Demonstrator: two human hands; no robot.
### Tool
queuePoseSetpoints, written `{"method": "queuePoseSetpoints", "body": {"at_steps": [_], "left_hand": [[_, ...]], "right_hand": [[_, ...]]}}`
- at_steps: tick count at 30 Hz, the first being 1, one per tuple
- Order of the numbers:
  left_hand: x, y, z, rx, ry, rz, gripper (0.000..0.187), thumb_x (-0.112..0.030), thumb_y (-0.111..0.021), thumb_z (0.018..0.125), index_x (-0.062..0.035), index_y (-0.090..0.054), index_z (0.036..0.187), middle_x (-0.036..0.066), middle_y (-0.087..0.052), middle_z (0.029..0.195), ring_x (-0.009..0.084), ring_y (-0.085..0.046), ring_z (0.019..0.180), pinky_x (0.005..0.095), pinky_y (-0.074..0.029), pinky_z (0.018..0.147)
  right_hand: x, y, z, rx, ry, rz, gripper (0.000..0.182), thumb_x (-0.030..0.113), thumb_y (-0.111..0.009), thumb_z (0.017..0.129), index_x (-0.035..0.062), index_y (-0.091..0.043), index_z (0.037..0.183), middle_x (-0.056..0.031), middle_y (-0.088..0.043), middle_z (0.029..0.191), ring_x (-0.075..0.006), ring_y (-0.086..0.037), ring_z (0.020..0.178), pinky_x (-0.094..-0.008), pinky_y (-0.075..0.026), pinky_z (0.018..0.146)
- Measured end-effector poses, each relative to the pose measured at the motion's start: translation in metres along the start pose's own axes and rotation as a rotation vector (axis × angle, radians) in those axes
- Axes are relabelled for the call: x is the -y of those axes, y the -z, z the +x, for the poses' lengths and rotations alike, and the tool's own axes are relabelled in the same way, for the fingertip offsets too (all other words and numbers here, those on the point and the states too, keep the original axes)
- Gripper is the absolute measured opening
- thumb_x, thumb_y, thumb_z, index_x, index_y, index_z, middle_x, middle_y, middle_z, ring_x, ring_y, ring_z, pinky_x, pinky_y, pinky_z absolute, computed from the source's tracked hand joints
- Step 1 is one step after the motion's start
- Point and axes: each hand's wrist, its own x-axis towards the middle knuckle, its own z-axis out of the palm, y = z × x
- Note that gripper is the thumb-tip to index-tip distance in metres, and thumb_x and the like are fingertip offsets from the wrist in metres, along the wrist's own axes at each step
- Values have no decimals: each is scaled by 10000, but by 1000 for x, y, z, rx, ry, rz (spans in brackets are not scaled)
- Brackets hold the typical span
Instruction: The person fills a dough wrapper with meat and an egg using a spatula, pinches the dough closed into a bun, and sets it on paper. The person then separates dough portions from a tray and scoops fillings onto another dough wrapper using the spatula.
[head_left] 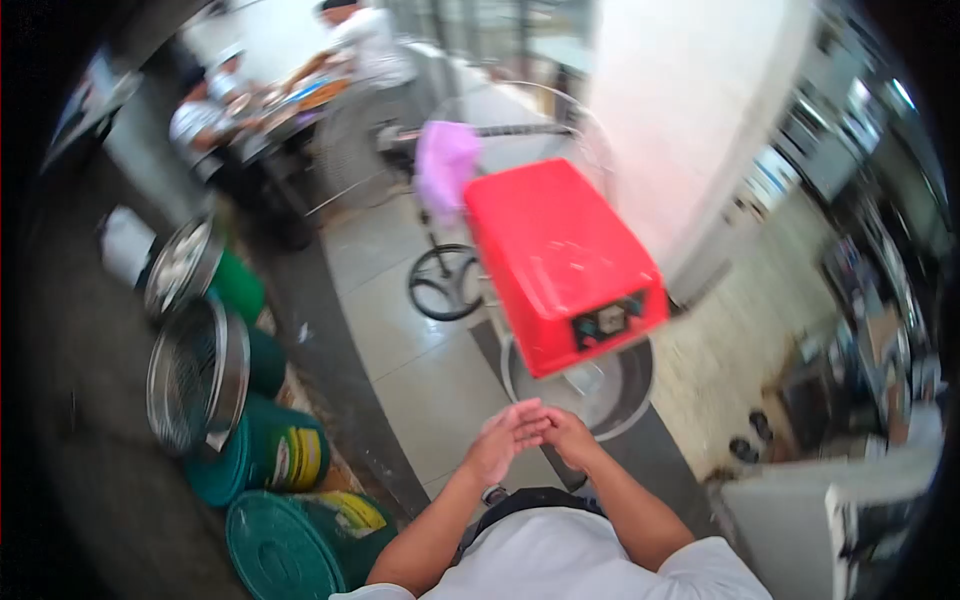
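Both hands are raised in front of the body, meeting at the fingers. My left hand (508, 440) has its fingers extended and slightly apart, with nothing visible in it. Against its fingertips is my right hand (568, 438), its fingers partly hidden and slightly blurred. Just beyond them stands a mixer with a red cover (560, 255) and a dark control panel at its near end. Below that cover sits a round metal bowl (635, 375), close to my right hand. A pink cloth (446, 165) hangs beside a black handwheel (445, 283).
Green lidded bins (285, 545) line the left side, with a round metal sieve (198, 375) on top of one. Several people in white shirts (375, 50) stand around a work table at the upper left. A white pillar (690, 110) rises behind the mixer.
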Motion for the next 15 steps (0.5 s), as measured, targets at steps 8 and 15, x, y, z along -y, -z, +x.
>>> {"method": "queuePoseSetpoints", "body": {"at_steps": [8,15], "left_hand": [[105,-173,114,268,242,7,569,-445,-462,1007,-27,-450,1393,147,-554,1344,276,-568,1198,428,-451,1019],[197,-302,205,391,435,-28,533,-459,-440,1009,-55,-489,1352,118,-569,1311,268,-556,1196,449,-447,1023]], "right_hand": [[33,205,-152,-357,116,-96,162,116,-533,953,29,-636,1042,-33,-646,946,-99,-590,777,-257,-508,701],[63,328,-239,-822,292,-61,158,151,-511,969,35,-582,889,-10,-580,755,-110,-566,722,-278,-481,637]]}}
